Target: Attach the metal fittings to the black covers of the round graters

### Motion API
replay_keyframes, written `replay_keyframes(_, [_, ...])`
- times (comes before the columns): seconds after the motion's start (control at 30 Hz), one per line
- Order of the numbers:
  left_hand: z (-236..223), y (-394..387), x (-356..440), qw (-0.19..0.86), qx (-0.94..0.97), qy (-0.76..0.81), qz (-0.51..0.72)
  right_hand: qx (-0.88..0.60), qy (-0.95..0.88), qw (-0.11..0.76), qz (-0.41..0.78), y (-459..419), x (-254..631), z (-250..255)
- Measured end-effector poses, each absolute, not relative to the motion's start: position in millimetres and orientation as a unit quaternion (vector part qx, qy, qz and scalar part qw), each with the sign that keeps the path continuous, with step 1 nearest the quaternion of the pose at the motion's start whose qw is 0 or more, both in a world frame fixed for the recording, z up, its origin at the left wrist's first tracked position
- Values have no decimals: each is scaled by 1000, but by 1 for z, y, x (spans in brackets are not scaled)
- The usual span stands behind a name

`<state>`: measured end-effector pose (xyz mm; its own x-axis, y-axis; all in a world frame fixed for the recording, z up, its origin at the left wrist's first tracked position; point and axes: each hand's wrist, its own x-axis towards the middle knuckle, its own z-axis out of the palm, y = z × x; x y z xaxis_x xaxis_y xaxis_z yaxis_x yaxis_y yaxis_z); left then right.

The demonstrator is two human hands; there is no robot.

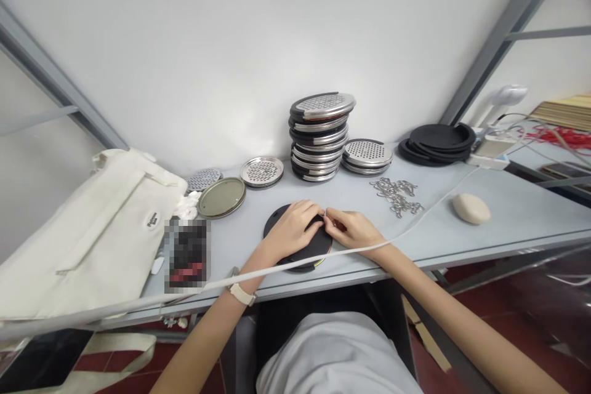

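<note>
A round black disc (pixel 300 252) lies near the table's front edge, with a thin shiny strip showing along its lower right rim. My left hand (pixel 295 228) rests over the disc, its fingers bent and closed at the right-hand rim. Beside it, my right hand (pixel 354 229) pinches at that same rim, thumb and fingertips together. A tiny pale spot shows between the two hands; what the right fingers hold is too small to make out. Right of the hands lies a loose pile of small metal clasps (pixel 396 196).
Behind the hands stands a tall stack of black-rimmed grater discs (pixel 319 141), with a shorter stack (pixel 368 154) and black discs (pixel 436 143) to its right. Left are a green-grey disc (pixel 222 197) and a white bag (pixel 87 228). A white cable (pixel 277 268) crosses in front.
</note>
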<state>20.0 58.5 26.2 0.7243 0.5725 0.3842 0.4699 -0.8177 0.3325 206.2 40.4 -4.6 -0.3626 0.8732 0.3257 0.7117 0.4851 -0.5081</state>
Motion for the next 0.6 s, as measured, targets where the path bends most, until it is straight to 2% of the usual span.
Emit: replay_keyframes(0.6, [26, 51, 16, 94, 907, 318, 259, -466, -824, 285, 150, 38, 205, -3])
